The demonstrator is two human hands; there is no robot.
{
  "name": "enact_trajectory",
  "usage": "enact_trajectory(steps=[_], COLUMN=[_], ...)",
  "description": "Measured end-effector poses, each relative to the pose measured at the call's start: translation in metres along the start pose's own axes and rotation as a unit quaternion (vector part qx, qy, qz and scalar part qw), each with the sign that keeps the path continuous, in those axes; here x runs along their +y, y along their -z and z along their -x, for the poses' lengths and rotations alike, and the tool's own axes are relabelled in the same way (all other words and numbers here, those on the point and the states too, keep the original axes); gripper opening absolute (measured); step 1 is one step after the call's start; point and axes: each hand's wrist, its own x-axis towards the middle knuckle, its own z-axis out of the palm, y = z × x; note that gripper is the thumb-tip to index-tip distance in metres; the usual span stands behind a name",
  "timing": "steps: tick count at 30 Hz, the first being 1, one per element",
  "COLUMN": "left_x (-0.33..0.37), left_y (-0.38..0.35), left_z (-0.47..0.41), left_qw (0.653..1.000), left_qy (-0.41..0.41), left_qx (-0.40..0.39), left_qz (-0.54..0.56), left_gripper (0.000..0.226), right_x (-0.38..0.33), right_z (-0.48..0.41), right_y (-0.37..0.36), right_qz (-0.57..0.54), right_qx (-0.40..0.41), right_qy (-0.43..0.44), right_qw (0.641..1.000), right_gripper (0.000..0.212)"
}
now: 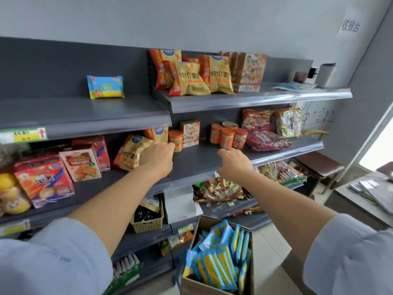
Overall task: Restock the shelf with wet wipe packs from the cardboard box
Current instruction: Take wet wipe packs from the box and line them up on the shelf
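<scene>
One blue and yellow wet wipe pack (105, 87) stands alone on the upper left shelf (85, 116). An open cardboard box (204, 284) on the floor at bottom centre holds several more blue and yellow wet wipe packs (221, 258) standing on edge. My left hand (157, 158) reaches over the middle shelf (195, 160), fingers curled, next to a yellow chip bag (131, 152) and an orange can (176, 140). My right hand (232, 161) hovers over the same shelf's front edge, fingers loosely curled, nothing visible in it.
Chip bags (191, 78) and a snack box (249, 71) fill the upper right shelf. Orange cans (227, 136) and red bags (268, 140) sit on the middle shelf at right. Red cracker boxes (44, 179) stand left. A wicker basket (148, 222) sits lower down. A table (365, 201) stands right.
</scene>
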Motion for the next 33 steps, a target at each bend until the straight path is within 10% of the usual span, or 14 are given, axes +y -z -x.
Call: enact_trajectory(steps=[33], left_x=[0.148], left_y=[-0.33], left_z=[0.049], left_qw=[0.893], left_qy=[-0.144], left_qx=[-0.424], left_qz=[0.057], left_gripper=[0.051], right_x=[0.116], right_z=[0.073], right_y=[-0.303], right_qz=[-0.093], right_qx=[-0.309], right_qy=[-0.073], right_qw=[0.944], right_gripper=[0.053])
